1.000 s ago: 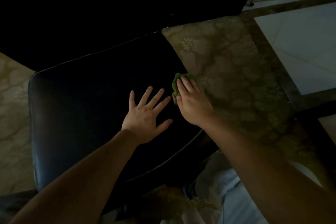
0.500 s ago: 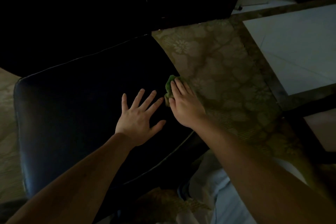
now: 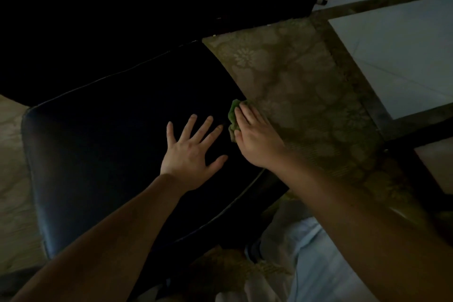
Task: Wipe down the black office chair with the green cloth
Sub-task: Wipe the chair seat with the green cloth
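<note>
A dim, downward view over two bare forearms reaching onto the seat of a black office chair (image 3: pixel 103 154). At the far left lies a strip of pale patterned floor covering (image 3: pixel 12 179), then the seat begins: a broad, rounded cushion of smooth, slightly glossy black material with a thin line of piping tracing its edge. Its long axis runs from lower left to upper right, and most of its surface spreads to the left of both hands. Near the middle, the left hand (image 3: pixel 193 152) lies flat on the cushion, palm down, fingers spread wide and holding nothing; it seems to brace the chair. Just beside it to the right, close but apart, the right hand (image 3: pixel 257 140) presses down on the green cloth (image 3: pixel 233 115), a small crumpled wad of soft fabric, with fingers laid flat over it rather than curled around it. Only the cloth's left and upper edge shows from under the fingers. The cloth sits at the seat's right edge, where black cushion meets floor. The right hand is therefore the one on the cloth, and the unwiped-looking expanse lies away to its left, so the next stroke probably sweeps leftward or back along that edge. Further right is an olive floral rug (image 3: pixel 306 95) with a woven texture, then pale smooth floor tiles (image 3: pixel 404 61). The chair's backrest above is too dark to make out.
</note>
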`<state>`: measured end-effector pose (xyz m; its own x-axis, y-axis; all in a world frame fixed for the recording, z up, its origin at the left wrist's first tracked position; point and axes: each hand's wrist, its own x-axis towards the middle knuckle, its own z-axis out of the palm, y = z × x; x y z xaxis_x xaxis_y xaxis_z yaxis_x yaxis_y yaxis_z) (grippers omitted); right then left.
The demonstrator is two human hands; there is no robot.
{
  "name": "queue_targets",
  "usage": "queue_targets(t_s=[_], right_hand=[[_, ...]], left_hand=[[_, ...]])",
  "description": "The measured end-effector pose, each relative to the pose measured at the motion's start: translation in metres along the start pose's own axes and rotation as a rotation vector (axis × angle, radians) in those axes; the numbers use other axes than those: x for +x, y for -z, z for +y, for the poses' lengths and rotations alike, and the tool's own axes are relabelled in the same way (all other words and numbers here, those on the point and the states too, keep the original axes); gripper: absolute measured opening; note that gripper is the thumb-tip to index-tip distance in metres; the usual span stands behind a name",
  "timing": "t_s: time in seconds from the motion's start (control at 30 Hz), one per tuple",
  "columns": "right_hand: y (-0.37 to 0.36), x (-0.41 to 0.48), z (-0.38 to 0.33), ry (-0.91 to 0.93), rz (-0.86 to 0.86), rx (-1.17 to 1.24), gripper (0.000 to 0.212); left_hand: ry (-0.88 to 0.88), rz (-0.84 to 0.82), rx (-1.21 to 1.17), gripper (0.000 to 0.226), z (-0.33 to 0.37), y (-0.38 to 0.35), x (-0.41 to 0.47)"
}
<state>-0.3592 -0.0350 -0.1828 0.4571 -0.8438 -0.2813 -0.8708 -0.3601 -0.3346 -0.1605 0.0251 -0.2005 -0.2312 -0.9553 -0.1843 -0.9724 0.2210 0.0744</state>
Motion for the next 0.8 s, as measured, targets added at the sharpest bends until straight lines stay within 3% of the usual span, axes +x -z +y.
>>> queue_targets(t_s=[0.33, 0.63, 0.8], right_hand=[[-0.009, -0.027, 0.011, 0.032, 0.056, 0.002, 0.059], [0.007, -0.004, -0.003, 0.014, -0.051, 0.003, 0.060], [0.003, -0.001, -0.009, -0.029, 0.009, 0.024, 0.061]], left_hand=[[0.015, 0.017, -0.016, 0.078, 0.000, -0.002, 0.003], [0.010, 0.022, -0.020, 0.080, 0.000, -0.002, 0.001], [0.027, 0.025, -0.025, 0.079, 0.001, -0.002, 0.003]])
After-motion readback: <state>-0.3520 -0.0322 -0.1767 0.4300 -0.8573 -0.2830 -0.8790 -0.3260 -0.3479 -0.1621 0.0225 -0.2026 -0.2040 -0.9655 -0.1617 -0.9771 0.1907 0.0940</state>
